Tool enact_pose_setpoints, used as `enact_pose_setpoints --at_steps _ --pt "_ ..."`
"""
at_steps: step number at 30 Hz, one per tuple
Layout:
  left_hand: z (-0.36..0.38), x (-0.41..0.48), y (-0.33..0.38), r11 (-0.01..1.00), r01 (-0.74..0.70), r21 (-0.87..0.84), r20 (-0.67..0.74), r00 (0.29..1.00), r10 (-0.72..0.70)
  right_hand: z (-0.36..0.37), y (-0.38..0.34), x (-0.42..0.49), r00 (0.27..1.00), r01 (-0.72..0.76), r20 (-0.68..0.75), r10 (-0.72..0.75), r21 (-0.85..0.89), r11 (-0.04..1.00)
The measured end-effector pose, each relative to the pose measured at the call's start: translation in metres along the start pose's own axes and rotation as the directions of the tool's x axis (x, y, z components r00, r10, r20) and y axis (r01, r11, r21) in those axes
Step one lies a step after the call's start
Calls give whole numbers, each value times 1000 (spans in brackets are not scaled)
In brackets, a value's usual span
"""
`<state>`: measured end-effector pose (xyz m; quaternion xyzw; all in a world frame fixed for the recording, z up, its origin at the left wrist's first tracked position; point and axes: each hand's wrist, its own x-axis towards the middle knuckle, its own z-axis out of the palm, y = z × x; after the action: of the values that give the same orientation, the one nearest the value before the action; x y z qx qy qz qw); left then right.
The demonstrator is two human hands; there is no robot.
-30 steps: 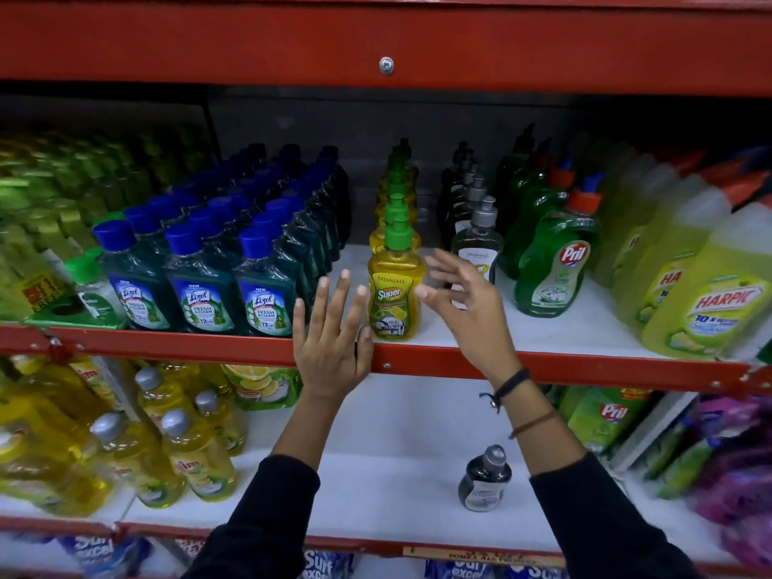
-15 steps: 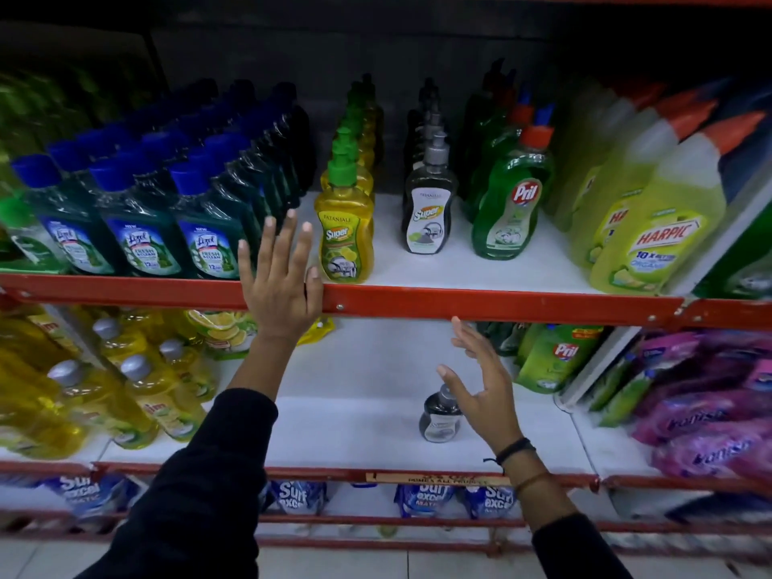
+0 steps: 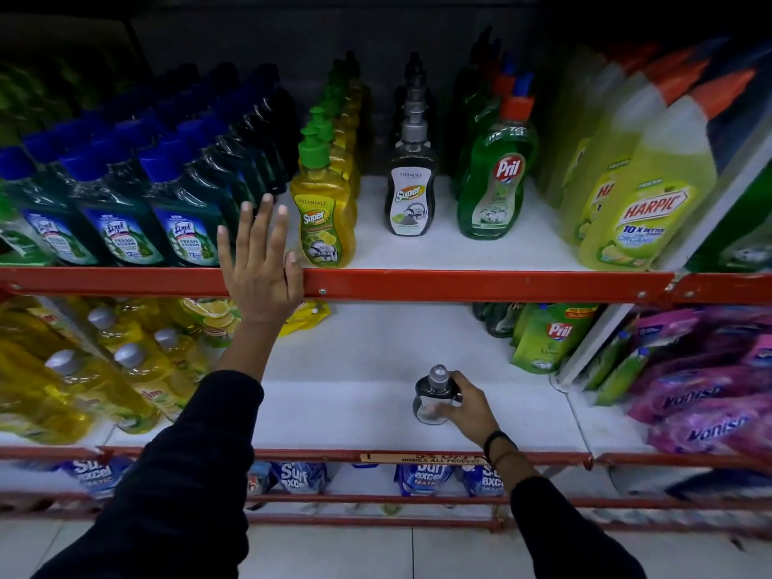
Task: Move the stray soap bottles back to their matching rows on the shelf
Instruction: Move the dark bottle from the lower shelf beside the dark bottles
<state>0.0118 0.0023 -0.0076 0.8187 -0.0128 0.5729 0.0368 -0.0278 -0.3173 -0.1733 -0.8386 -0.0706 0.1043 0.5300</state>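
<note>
A stray dark grey soap bottle with a silver cap stands alone on the white lower shelf. My right hand is wrapped around its right side, fingers closed on it. On the upper shelf a row of matching dark grey bottles runs back between a row of yellow bottles with green caps and green Pril bottles. My left hand rests open, fingers spread, against the red front rail of the upper shelf, just left of the yellow row.
Blue-capped Lizol bottles fill the upper left and Harpic bottles the upper right. On the lower shelf stand yellow bottles at left, Pril pouches and pink Vanish packs at right. Blue detergent packs sit below.
The view has tilted down. My right hand dropped from the upper shelf to the lower one and closed on the stray grey bottle. My left hand stayed at the red rail.
</note>
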Motion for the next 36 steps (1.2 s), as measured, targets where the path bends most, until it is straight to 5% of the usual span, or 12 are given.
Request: enact_pose_setpoints --at_steps 10,20,27,36 --pt "-2 1 1 1000 8 1 32 999 -8 -41 -84 -26 976 219 -43 -215 139 966" --pt "-5 2 2 1000 1 4 41 999 -1 -92 -225 -21 856 511 -231 -462 249 823" --pt "-4 3 1 1000 -2 -8 20 1000 2 -97 -259 32 816 563 -309 -490 229 794" --pt "-2 3 1 1000 -4 -16 -7 1000 3 -77 -255 70 857 504 -245 -454 212 837"
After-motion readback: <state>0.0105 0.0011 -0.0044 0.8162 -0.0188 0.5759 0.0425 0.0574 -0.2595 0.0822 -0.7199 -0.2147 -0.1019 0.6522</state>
